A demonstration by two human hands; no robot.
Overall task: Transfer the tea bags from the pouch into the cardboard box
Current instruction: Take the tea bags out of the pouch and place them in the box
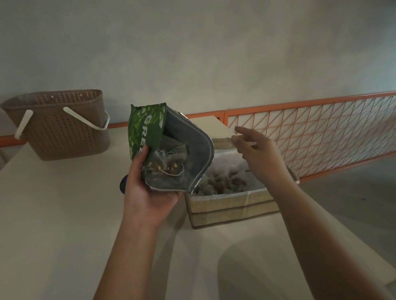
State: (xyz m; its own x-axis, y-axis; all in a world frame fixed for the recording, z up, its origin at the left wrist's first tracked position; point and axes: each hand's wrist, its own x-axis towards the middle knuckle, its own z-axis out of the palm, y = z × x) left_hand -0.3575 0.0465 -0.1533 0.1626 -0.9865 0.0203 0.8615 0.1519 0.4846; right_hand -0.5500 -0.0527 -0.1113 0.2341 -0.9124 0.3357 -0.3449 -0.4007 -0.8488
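The person stands mid-transfer. The left hand [148,190] grips the green pouch [166,149] from below and behind, thumb curled over its printed front, holding it tipped with the mouth gaping toward the right. Inside, several tea bags [167,162] with their strings lie bunched just beyond that thumb. The right hand [256,155] hangs over the cardboard box [231,206], fingers loose and spread, holding nothing that I can make out. The box sits directly under that hand and just right of the pouch, and already has a heap of bags in it.

To my eye, the next move is for the right hand to cross left into the pouch mouth and pinch out more bags, or for the left to tip the pouch over the box. The upright rear flap [214,127] of the box stands just beyond the right fingertips and could snag a careless swing.

Well off beyond the left hand sits a brown perforated basket [59,126] with white handles; an orange mesh rail [320,136] runs behind the right hand.
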